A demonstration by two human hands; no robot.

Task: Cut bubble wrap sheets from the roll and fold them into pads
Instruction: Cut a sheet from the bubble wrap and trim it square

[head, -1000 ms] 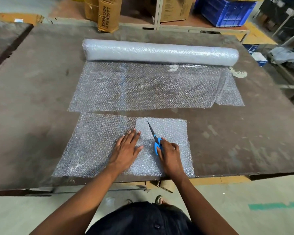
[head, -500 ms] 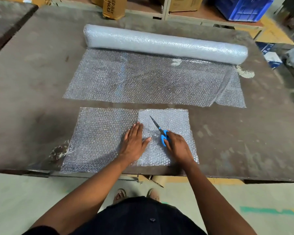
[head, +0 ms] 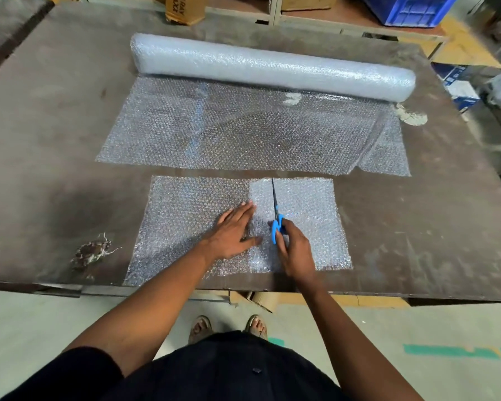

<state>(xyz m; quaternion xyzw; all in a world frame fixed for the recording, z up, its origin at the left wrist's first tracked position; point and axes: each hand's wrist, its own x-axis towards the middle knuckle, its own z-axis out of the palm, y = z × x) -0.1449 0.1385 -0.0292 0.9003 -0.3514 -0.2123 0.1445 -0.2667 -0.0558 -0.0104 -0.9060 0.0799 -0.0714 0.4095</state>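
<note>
Your left hand (head: 234,230) lies flat, fingers straight, pressing the cut bubble wrap sheet (head: 191,224) at the table's (head: 41,117) 6 o'clock edge. Your right hand (head: 294,250) grips the blue-handled scissors (head: 276,215), blades pointing to 12 o'clock over the sheet's folded right part. The bubble wrap roll (head: 272,66) lies at 12 o'clock, partly unrolled toward you.

One bit of print to call here: a brown cardboard carton (head: 185,10) standing behind the far edge of the tabletop (head: 41,117), top centre-left. Dark capital letters run sideways down its face, cut off by the frame edge. "RAY" reads clearly; the line beside it is too small and turned to make out. The white-and-blue box (head: 460,89) on the floor at right shows colour patches only, no legible wording. The blue crate (head: 411,8) shows no lettering I can read.
</note>
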